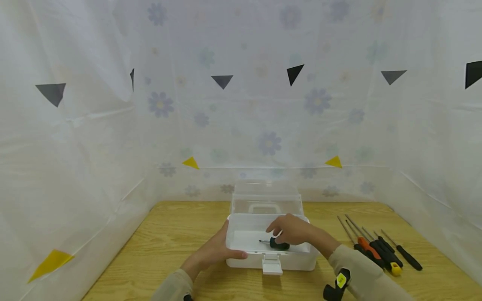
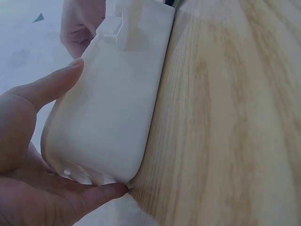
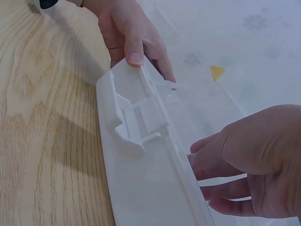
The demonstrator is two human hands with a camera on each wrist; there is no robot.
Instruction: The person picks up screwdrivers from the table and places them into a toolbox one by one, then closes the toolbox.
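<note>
A white plastic box [image 1: 241, 262] with its clear lid [image 1: 265, 196] raised stands mid-table. My left hand [image 1: 214, 253] grips its front left corner, thumb on the front wall; the left wrist view shows the thumb [image 2: 47, 92] and fingers [image 2: 84, 197] clamping the box [image 2: 113, 108]. My right hand [image 1: 291, 230] reaches inside the box and holds a short black-handled screwdriver [image 1: 278, 244] low against the floor, tip pointing left. In the right wrist view the right hand [image 3: 249, 165] hangs over the box [image 3: 141, 188] with fingers curled; the screwdriver is hidden there.
Several screwdrivers [image 1: 376, 246] with black and orange handles lie in a row on the wooden table [image 1: 169, 234] right of the box. The box latch [image 1: 272, 264] hangs off the front. White flowered sheeting walls the table on three sides.
</note>
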